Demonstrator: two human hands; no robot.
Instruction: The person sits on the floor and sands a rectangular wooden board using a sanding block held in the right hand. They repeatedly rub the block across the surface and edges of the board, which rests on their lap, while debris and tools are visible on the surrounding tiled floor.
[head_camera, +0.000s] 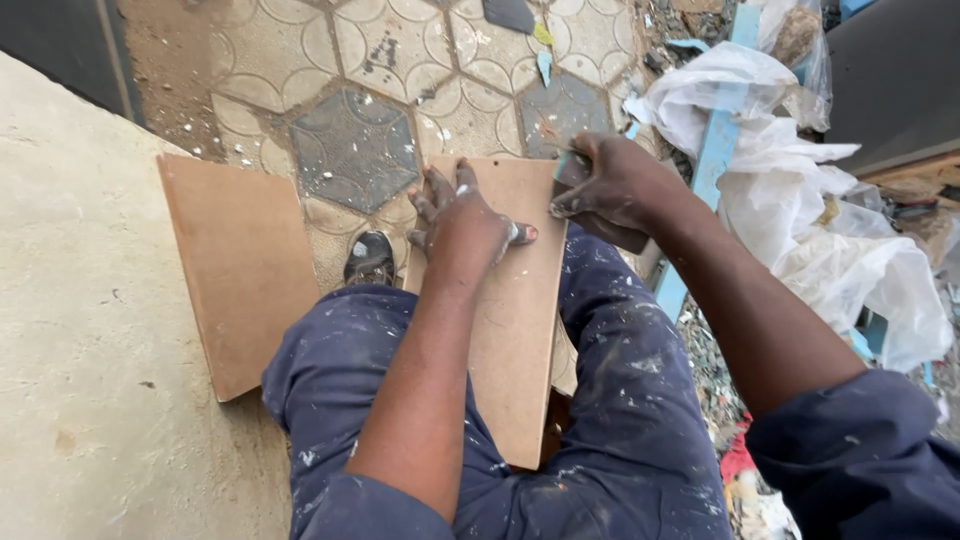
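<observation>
The left hand (465, 215) is lying flat and open on the board (515, 330). The right hand (610, 185) is curled tight, gripping a small block (572, 172) at the board's edge.

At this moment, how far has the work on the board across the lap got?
Done: little shows; the board's face looks plain brown and even. In hand: the left hand presses flat on the board, while the right hand holds a small dark pad against its far right edge. Left: a second board leans against the wall, untouched by either hand.
</observation>
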